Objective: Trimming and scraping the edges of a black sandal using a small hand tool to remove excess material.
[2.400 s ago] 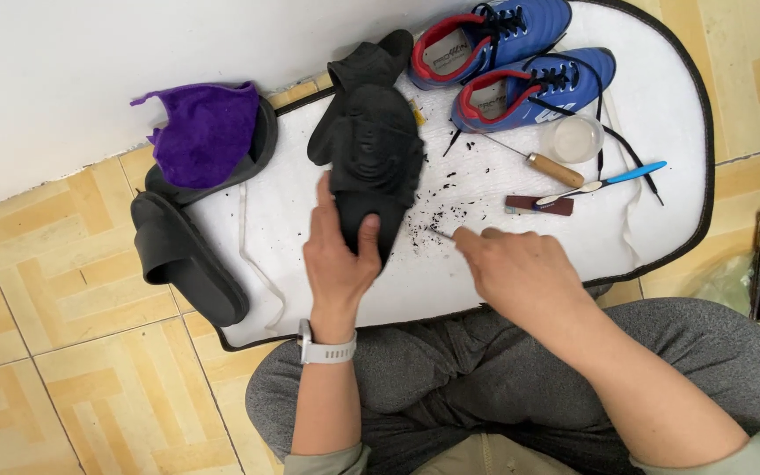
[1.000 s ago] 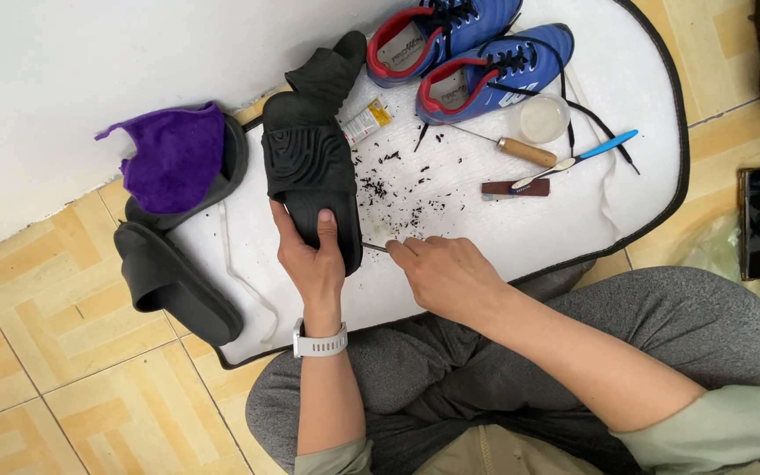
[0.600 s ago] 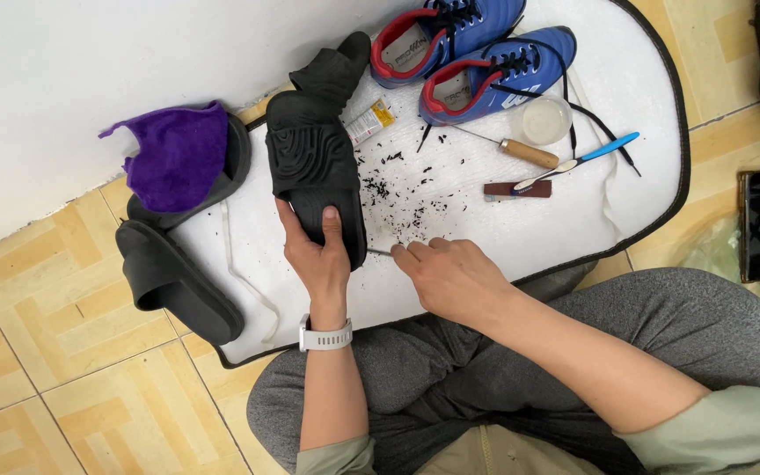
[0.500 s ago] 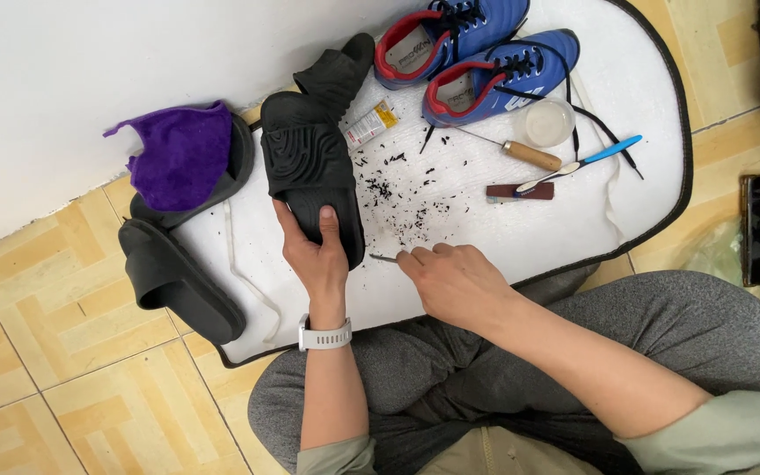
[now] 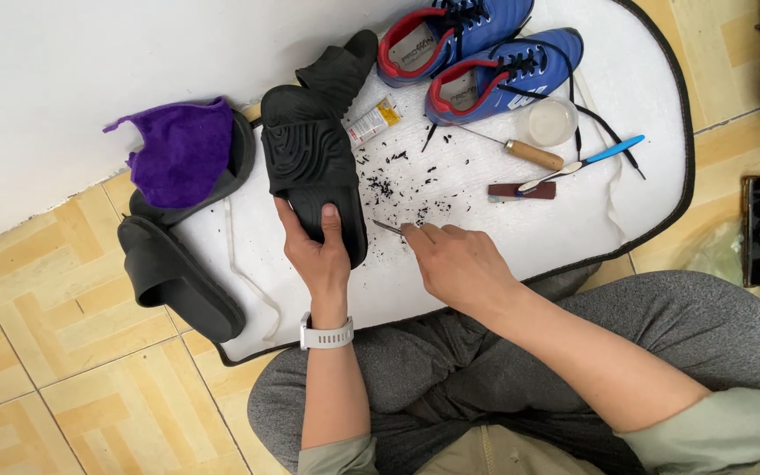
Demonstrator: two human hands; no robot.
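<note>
- Black sandal (image 5: pixel 314 171) is gripped at its near end by the left hand (image 5: pixel 317 251), the thumb laid on the sole and the fingers wrapped under the edge.
- It lies on the white mat (image 5: pixel 521 237), towards the mat's left edge.
- A thin metal tool (image 5: pixel 387 227) is pinched in the fingertips of the right hand (image 5: pixel 455 264), its tip just beside the sandal.
- Dark crumbs (image 5: pixel 389 180) are scattered over the middle of the mat.
- Further out, a wooden-handled awl (image 5: pixel 521 151), a blue-handled brush (image 5: pixel 587 161) and a small round dish (image 5: pixel 549 121) are seen near the far edge.
- Blue shoes (image 5: pixel 477 44) sit at the far edge.
- A purple cloth (image 5: pixel 182 149) rests on another black sandal (image 5: pixel 178 277) past the left edge.
</note>
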